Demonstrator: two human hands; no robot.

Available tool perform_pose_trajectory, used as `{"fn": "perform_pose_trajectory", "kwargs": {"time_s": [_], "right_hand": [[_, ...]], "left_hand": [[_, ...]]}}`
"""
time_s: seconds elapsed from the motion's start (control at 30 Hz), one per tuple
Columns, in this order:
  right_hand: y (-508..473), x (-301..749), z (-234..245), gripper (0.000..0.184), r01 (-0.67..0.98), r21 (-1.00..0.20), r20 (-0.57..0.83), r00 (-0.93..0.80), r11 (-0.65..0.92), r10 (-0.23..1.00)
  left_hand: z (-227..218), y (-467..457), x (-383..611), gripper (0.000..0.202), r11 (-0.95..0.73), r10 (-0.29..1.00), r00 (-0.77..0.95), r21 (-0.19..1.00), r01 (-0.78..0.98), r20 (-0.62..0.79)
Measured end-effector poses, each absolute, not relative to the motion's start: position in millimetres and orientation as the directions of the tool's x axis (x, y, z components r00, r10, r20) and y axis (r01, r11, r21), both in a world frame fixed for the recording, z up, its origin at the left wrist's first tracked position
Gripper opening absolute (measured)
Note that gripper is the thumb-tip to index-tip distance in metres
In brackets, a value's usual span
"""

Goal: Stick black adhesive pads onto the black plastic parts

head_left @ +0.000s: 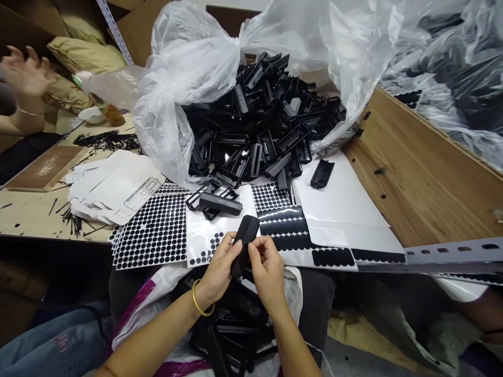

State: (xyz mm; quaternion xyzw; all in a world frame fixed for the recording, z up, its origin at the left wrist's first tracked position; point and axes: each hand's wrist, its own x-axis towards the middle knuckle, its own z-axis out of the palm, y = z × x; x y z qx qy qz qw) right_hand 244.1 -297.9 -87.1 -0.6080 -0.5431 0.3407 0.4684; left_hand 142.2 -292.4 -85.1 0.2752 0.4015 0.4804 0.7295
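Observation:
My left hand [220,267] and my right hand [267,269] together grip one black ribbed plastic part [245,238], held upright just above my lap. The left fingers wrap its lower side; the right fingertips pinch its edge. A gold bangle [199,306] circles my left wrist. Under my hands, a bag in my lap [236,324] holds more black parts. Just beyond, sticker sheets with black dots and ovals [157,230] lie on the table, with two black parts [220,203] resting on them.
A big heap of black plastic parts [259,125] spills from a clear plastic bag [188,68] ahead. White cards [113,188] and thin black pins [106,140] lie left. Another person's hand [23,73] is raised far left. A metal rail [451,256] crosses at right.

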Motion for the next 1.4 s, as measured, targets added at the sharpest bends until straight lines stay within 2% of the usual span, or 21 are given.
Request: {"fn": "perform_pose_trajectory", "kwargs": {"time_s": [0.2,0.33,0.43,0.6,0.8,0.9,1.0,1.1,1.17,1.27,1.4], "right_hand": [[-301.3,250.1,-85.8,0.01,0.575,-0.815,0.175,0.127,0.072,0.976],[-309.3,289.8,-89.5,0.008,0.683,-0.731,0.21,0.223,0.002,0.952],[-315.2,334.9,-93.6,0.011,0.786,-0.618,0.272,0.245,-0.026,0.93],[-316.2,377.4,-99.6,0.015,0.916,-0.393,0.235,0.181,-0.076,0.955],[-318.8,375.8,-89.9,0.014,0.95,-0.309,0.191,0.116,-0.052,0.975],[-326.0,368.4,-77.8,0.02,0.928,-0.369,0.187,0.118,-0.042,0.975],[-328.1,352.4,-67.5,0.022,0.806,-0.592,0.137,0.123,-0.019,0.983],[-323.9,326.9,-62.6,0.023,0.526,-0.848,0.002,0.111,-0.057,0.994],[-319.9,308.4,-63.2,0.024,0.288,-0.95,-0.106,0.078,-0.124,0.991],[-315.3,286.9,-68.7,0.025,0.045,-0.975,-0.219,-0.008,-0.219,0.976],[-312.9,276.2,-77.1,0.023,0.009,-0.96,-0.281,-0.035,-0.281,0.959]], "left_hand": [[-92.7,-291.7,140.1,0.02,0.273,0.959,0.162,0.904,-0.328,-0.231],[-89.7,-292.2,136.3,0.021,0.433,0.894,0.308,0.804,-0.407,-0.326],[-87.2,-293.0,134.4,0.021,0.52,0.85,0.349,0.731,-0.441,-0.394],[-89.2,-294.8,137.3,0.023,0.569,0.818,0.392,0.692,-0.443,-0.421],[-91.3,-294.8,139.4,0.027,0.591,0.8,0.426,0.673,-0.445,-0.422],[-90.8,-294.1,139.3,0.026,0.622,0.777,0.475,0.619,-0.48,-0.412],[-89.8,-294.1,139.9,0.027,0.65,0.754,0.515,0.579,-0.493,-0.408],[-89.0,-294.5,140.6,0.03,0.663,0.742,0.53,0.569,-0.487,-0.411],[-88.9,-294.3,140.7,0.034,0.669,0.737,0.531,0.563,-0.486,-0.418],[-89.6,-293.6,140.4,0.037,0.665,0.741,0.516,0.574,-0.478,-0.429],[-90.7,-293.7,138.9,0.039,0.655,0.749,0.501,0.598,-0.461,-0.434]]}}
